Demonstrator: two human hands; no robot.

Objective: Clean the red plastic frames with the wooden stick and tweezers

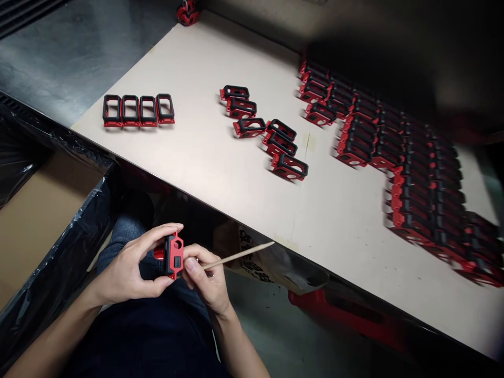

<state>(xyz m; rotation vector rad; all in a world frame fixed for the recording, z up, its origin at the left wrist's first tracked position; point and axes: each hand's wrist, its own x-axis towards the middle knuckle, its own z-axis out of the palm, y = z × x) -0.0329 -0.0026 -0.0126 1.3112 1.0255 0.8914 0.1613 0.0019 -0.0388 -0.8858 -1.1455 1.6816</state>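
Above my lap, my left hand grips a red and black plastic frame by its two ends, thumb below and fingers above. The red face with a round hole and a small dark square is turned to the right. Pinched in my right hand is a thin wooden stick, its pointed end sticking out up and to the right. The fingertips of that hand are close against the frame's right side; whether the stick's other end touches the frame is hidden.
On the pale tabletop stand a row of similar frames, a loose middle group and a large block of them at right. A box lined with black plastic is at left; a red object lies under the table.
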